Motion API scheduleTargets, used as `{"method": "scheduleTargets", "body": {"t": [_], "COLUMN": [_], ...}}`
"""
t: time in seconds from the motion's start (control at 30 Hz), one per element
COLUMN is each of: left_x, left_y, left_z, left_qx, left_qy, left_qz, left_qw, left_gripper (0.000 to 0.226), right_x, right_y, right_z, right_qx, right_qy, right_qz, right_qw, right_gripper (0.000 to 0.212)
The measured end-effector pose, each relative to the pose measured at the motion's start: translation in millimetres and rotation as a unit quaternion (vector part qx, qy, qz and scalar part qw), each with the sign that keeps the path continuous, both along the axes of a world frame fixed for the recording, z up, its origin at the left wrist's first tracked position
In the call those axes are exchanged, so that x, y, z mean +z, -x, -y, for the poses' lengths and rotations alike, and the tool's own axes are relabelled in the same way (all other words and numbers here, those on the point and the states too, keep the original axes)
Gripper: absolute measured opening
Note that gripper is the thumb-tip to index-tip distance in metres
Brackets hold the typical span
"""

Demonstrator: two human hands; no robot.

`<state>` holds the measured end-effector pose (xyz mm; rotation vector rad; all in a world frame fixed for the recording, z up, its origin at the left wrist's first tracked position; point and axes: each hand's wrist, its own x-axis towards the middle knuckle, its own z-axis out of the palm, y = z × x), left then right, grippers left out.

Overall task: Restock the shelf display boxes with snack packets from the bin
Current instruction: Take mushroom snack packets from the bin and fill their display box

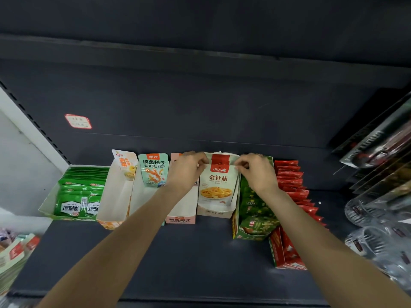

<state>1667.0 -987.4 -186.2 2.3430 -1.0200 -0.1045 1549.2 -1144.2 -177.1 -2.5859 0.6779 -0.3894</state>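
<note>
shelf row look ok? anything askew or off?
Mostly tidy. The green-printed display box and the red carton of red sachets sit skewed, angled toward the shelf front, out of line with the others. The white-and-orange display box looks empty. Both hands pinch the cream enoki-mushroom packet.

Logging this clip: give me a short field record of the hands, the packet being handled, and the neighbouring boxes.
left hand: pinches packet's top left corner
right hand: pinches top right corner
item: white enoki mushroom snack packet with red header, upright in white cardboard display box
left neighbour: pink cardboard display box
right neighbour: green cardboard display box
</note>
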Motion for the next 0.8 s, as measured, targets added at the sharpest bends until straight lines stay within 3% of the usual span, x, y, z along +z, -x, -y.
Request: {"method": "scheduleTargets", "body": {"t": [0.3, 0.47, 0.67, 0.8], "left_x": [13, 22, 6, -12], "left_y": [4, 24, 40, 42], "left_z": [-10, -51, -137, -207], "left_qx": [0.022, 0.026, 0.043, 0.044], "left_qy": [-0.034, -0.048, -0.116, -0.152], "left_qz": [0.026, -0.001, -0.077, -0.13], "left_qw": [0.999, 0.998, 0.989, 0.979], "left_gripper": [0.024, 0.03, 0.027, 0.028], "right_x": [11, 22, 15, 0], "right_y": [10, 17, 11, 9], "right_z": [-5, -43, -110, -166], "right_qx": [0.028, 0.068, 0.176, 0.191], "right_qy": [-0.004, 0.011, -0.01, -0.029], "right_qz": [0.017, 0.037, -0.121, -0.17], "right_qw": [0.999, 0.997, 0.977, 0.966], "right_gripper": [0.024, 0.026, 0.031, 0.036]}}
